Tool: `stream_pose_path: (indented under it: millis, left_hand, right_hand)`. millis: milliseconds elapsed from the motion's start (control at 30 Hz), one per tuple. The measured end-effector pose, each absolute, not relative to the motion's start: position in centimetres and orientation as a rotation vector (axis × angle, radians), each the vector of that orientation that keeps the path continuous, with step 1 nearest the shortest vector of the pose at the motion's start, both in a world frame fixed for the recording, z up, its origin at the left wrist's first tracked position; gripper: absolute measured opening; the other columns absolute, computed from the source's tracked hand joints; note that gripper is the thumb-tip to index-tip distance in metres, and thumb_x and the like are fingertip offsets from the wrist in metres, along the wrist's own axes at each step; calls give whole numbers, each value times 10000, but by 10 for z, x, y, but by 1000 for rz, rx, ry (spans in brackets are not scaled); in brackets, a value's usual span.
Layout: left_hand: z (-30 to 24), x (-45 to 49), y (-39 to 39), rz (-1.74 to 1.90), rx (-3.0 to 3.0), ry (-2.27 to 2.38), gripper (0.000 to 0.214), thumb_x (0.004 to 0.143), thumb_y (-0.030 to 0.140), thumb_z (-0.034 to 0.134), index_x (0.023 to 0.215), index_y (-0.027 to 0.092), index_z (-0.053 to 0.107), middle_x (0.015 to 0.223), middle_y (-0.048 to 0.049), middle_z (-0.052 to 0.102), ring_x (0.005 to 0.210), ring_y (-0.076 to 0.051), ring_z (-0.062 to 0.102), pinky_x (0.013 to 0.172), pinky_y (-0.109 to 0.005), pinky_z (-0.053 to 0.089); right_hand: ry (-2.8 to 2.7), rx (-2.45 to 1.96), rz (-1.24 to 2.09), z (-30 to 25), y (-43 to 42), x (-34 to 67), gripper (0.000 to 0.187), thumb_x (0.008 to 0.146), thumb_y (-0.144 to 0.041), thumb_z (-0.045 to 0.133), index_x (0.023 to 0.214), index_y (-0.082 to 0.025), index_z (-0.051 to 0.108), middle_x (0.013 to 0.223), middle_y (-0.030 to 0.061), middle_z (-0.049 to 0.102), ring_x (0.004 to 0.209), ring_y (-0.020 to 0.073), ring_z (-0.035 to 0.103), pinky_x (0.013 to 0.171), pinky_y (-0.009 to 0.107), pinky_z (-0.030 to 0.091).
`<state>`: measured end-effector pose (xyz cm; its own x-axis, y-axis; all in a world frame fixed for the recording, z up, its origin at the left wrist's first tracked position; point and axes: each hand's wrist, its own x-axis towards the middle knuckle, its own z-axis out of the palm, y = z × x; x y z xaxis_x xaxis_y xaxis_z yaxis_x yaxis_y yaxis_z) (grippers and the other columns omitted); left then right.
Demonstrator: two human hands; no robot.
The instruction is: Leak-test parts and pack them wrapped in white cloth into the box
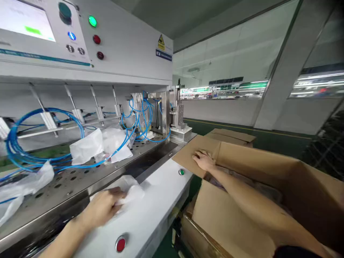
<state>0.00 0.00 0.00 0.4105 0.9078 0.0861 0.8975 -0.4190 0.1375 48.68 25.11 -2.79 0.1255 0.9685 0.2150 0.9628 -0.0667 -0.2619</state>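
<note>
My left hand (pixel 103 206) rests on the white front ledge of a machine (pixel 158 186), its fingers closed on a crumpled white plastic bag (pixel 131 189). My right hand (pixel 203 159) reaches across to a large open cardboard box (pixel 268 172) and lies flat on its near-left flap (pixel 195 148), fingers stretched out. More white bags (pixel 99 145) lie on the perforated steel plate (pixel 67 177) behind the ledge.
Blue air hoses (pixel 32 157) loop over the plate toward a metal fixture (pixel 158 114). The machine's panel holds a screen (pixel 25 18), a green lamp (pixel 92 21) and red buttons. A red button (pixel 120 244) and a green one (pixel 181 172) sit on the ledge.
</note>
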Motion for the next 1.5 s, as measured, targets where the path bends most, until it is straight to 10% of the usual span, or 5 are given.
stream_pose_path:
  millis: [1500]
  left_hand:
    - [8, 6, -5, 283, 2602, 1657, 278, 1022, 413, 479, 965, 256, 702, 960, -67, 720, 844, -232, 697, 713, -304, 491]
  right_hand:
    - [-1866, -2084, 93, -23, 250, 484, 624, 1003, -606, 355, 1537, -336, 534, 1726, 11, 335, 1547, 344, 316, 1189, 679, 366]
